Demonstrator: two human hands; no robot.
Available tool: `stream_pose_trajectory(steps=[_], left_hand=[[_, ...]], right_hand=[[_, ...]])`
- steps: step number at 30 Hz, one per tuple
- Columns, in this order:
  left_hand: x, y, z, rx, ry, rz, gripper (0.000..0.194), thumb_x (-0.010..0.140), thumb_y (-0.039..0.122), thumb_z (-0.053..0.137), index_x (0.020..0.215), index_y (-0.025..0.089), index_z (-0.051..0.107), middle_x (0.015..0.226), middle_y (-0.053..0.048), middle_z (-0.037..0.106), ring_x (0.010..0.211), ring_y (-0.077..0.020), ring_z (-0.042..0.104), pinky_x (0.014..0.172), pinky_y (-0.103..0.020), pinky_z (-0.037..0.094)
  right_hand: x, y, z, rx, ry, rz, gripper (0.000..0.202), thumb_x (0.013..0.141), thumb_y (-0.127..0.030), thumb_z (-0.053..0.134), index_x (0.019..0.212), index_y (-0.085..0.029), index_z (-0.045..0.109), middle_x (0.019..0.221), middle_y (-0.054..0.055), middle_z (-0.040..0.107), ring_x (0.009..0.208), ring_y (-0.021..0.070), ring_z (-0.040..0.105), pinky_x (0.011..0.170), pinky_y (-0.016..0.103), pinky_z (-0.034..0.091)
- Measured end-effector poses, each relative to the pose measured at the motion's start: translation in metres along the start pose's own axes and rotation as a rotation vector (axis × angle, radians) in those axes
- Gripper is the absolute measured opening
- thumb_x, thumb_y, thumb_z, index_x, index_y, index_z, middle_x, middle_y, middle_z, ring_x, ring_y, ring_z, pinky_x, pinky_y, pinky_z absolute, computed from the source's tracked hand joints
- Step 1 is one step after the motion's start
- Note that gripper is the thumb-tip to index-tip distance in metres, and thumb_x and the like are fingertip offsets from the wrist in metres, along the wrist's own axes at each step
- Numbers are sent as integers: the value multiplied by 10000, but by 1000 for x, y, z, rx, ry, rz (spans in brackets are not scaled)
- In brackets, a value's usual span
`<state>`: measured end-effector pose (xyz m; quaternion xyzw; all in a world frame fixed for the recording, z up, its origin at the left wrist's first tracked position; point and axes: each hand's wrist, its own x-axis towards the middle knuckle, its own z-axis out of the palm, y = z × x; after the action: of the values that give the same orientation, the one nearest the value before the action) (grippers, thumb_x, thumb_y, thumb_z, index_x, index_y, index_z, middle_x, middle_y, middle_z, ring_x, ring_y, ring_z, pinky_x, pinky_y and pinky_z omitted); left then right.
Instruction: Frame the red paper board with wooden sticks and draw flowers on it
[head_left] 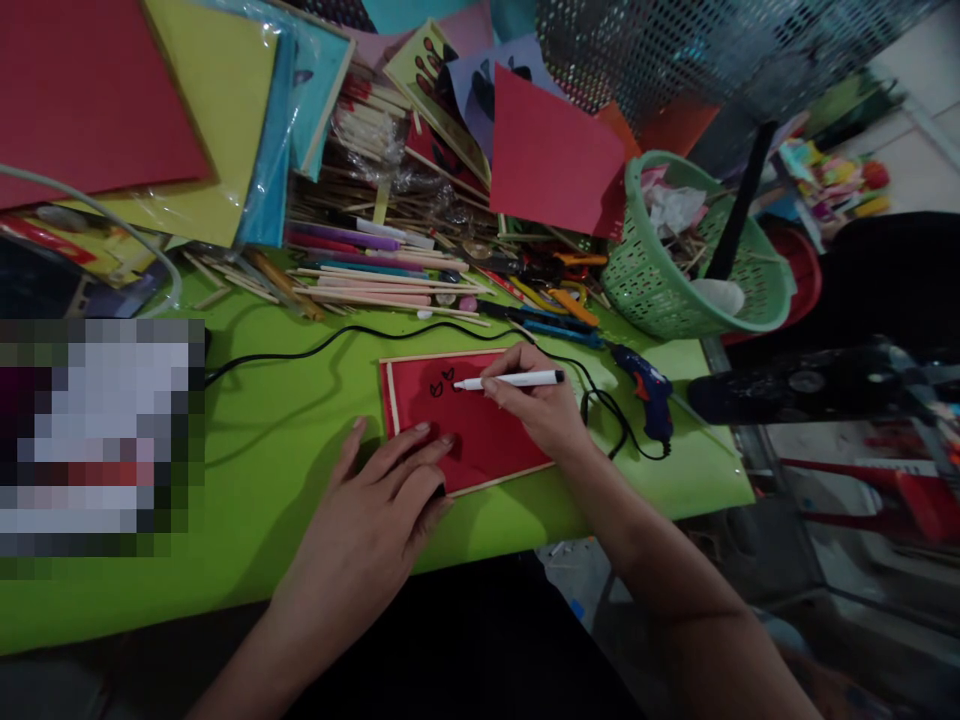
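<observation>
Mid-frame, my right hand pinches the white marker, its long axis nearly level, tip leftward at the drawn shapes on the red card; my left hand, spread and gripping nothing, rests lower left.
</observation>
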<state>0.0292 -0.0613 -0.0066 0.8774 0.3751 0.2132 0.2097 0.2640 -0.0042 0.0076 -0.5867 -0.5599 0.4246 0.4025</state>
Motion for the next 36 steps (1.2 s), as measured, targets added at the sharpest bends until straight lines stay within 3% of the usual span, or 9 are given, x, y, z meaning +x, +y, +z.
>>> stream_pose_trajectory(steps=[27,36], left_hand=[[-2,-3,2,15,-10,17,141,1064,293,484,1071,236,613,1422,-41,685,1385,-278,583,1262,-656,203],[-1,-2,2,2,-22,-2,143,1060,296,497,1058,237,627,1426,-48,683,1407,-265,565,1291,-618,140]], right_hand=[[-2,0,-2,39,-9,14,117,826,-306,708,820,-225,624,732,-23,624,659,134,518,622,293,380],[-2,0,-2,28,-17,-10,121,823,-310,710,809,-223,628,717,-25,607,649,134,516,608,286,382]])
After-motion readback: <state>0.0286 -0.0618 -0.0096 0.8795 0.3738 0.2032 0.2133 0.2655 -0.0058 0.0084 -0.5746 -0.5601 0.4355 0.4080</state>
